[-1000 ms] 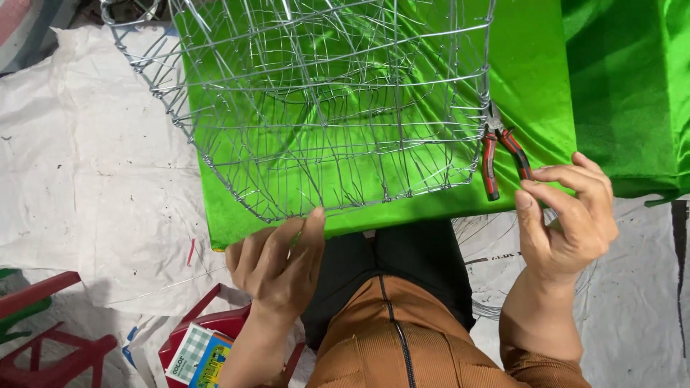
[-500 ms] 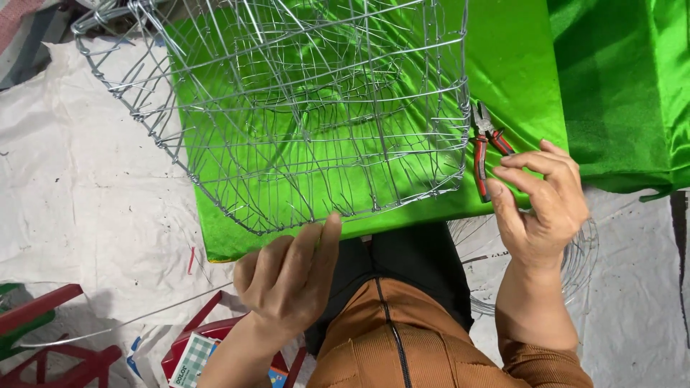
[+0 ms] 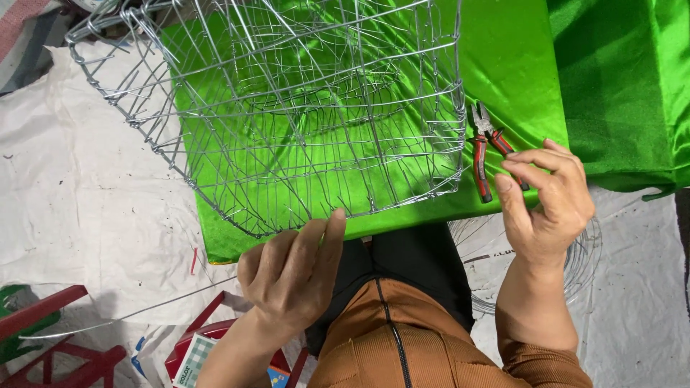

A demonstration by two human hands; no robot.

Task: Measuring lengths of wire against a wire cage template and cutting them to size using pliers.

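Observation:
A square basket frame of silver wire [image 3: 302,115] lies on a bright green satin cloth [image 3: 510,65]. My left hand [image 3: 291,276] is at the frame's near rim, fingers straight and together, the fingertips touching the rim. A long thin wire [image 3: 122,315] runs from the lower left across the floor sheet and ends under this hand. Red-handled pliers [image 3: 483,147] lie on the cloth right of the frame. Beside them hovers my right hand [image 3: 546,201], fingers curled, with thumb and forefinger at one handle but not closed round it.
A white, speckled sheet [image 3: 79,215] covers the floor. A red stool frame [image 3: 50,345] stands at the lower left, and a small printed box [image 3: 190,359] lies by my knee. A coil of thin wire [image 3: 582,266] lies under my right forearm.
My left hand has risen from my lap to the frame's near rim, and the long thin wire has come into view behind it. My right hand stays by the pliers.

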